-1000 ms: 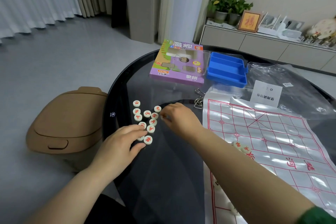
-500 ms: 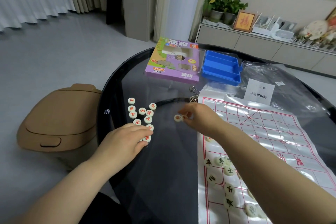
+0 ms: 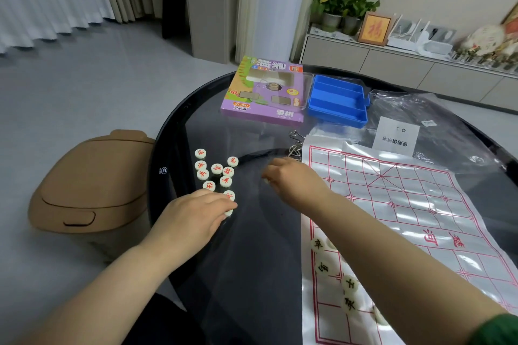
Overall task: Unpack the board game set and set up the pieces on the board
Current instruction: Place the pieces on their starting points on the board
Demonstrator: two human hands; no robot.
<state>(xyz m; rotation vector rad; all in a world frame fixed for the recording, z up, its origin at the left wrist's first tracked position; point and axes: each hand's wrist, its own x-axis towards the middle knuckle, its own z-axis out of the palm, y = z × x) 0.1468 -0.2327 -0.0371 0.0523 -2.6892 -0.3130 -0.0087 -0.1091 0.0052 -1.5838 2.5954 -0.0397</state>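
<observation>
Beside a tan bin (image 3: 92,182), red-lettered xiangqi pieces (image 3: 216,169) cluster on the glass table (image 3: 252,260), the left hand (image 3: 193,218) resting straight fingers on the nearest. The right hand (image 3: 291,179), blurred, curls its fingers just left of the board sheet (image 3: 406,204); whether it grips anything cannot be told. Black-lettered pieces (image 3: 349,284) sit on the sheet's near-left corner.

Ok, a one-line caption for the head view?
Left hand rests on red-lettered xiangqi pieces on the glass table; right hand pinches one piece beside the board.
</observation>
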